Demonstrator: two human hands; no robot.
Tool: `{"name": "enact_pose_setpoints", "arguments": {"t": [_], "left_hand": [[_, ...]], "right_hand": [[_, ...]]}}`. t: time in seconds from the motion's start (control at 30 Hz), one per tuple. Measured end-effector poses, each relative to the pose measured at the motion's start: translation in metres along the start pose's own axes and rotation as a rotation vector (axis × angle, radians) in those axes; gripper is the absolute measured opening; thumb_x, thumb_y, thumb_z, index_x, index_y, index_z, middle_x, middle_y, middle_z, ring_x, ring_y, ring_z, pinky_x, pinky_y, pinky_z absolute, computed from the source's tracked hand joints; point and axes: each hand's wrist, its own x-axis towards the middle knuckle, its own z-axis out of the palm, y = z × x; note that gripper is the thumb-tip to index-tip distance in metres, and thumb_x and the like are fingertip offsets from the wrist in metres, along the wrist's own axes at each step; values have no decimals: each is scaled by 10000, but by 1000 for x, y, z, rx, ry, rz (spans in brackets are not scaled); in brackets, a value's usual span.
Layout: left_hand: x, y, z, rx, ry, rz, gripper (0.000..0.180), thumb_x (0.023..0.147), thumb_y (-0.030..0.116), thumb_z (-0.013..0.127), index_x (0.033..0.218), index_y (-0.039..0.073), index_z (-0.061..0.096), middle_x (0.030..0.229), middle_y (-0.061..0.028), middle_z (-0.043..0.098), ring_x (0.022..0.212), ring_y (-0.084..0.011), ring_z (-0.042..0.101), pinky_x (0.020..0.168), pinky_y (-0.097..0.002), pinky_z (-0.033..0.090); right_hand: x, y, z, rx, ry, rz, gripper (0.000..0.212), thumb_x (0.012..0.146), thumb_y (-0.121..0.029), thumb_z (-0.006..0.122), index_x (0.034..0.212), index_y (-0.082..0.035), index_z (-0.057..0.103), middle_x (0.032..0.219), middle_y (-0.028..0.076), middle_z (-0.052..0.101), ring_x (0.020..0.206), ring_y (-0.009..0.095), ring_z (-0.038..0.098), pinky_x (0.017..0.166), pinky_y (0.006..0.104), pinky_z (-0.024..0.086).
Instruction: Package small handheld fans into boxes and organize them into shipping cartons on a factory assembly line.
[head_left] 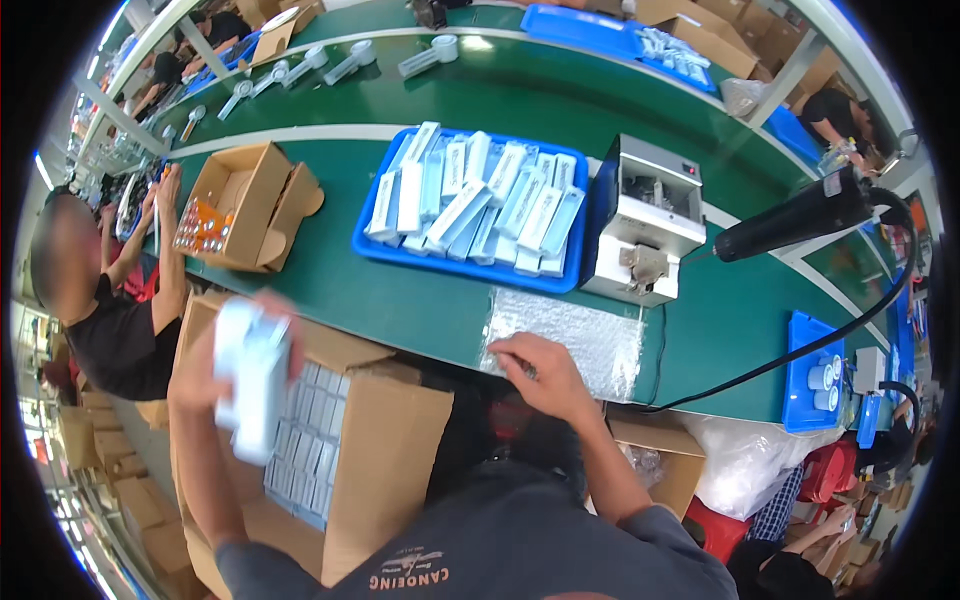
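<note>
My left hand (200, 375), smeared by motion, is closed round several slim pale-blue boxes (258, 390). It holds them over an open carton (395, 425) at the left, where rows of similar boxes (308, 440) are packed. My right hand (545, 372) is by the bench's near edge, over the lower left part of a sheet of bubble wrap (595, 335). Its fingers are curled in, and whatever may be between them is too small to make out. Beyond the hands, a blue tray (480, 272) is heaped with more pale-blue boxes (460, 215).
A silver-and-black machine (650, 225) stands right of the tray, with a black cylindrical tool (795, 215) on a cable beside it. An open cardboard box (235, 200) of orange-and-silver parts is at left, near a co-worker (120, 310). Handheld fans (430, 58) lie farther back.
</note>
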Motion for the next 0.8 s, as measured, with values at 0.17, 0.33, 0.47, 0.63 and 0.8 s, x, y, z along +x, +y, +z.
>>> {"name": "enact_pose_setpoints", "arguments": {"t": [0.17,0.33,0.47,0.63,0.8], "left_hand": [[150,24,-8,674,161,-183,633,767,300,689,1296,-26,565,1195,-117,648,1093,-182,593,984,-308,458],[263,18,25,710,41,-3,353,793,262,691,1027,-1,675,947,-56,693,904,-151,614,816,-303,498],[300,7,44,749,97,50,412,729,293,731,1037,20,722,976,-60,709,947,-172,624,855,-316,500],[339,18,44,1007,13,-48,418,751,431,697,953,73,771,819,-52,672,735,-166,620,537,-354,497],[369,24,46,1150,124,-293,525,687,488,703,1024,91,767,906,-101,666,863,-222,655,652,-428,578]], "right_hand": [[12,0,-5,6,-6,-63,166,915,-18,634,1061,-21,715,877,120,676,723,259,643,666,337,520],[-1,11,5,-2,60,-144,158,930,-73,630,1055,-19,711,906,160,679,830,349,662,743,411,535],[-6,18,9,62,31,-116,170,925,-64,639,1078,-33,706,934,147,690,874,348,675,776,419,546],[-9,5,2,60,-11,-83,169,929,-69,605,1049,8,695,988,188,695,943,382,667,846,442,546],[3,13,3,108,84,-105,147,924,-47,615,1037,-6,700,935,157,698,755,311,676,701,383,549]]}}
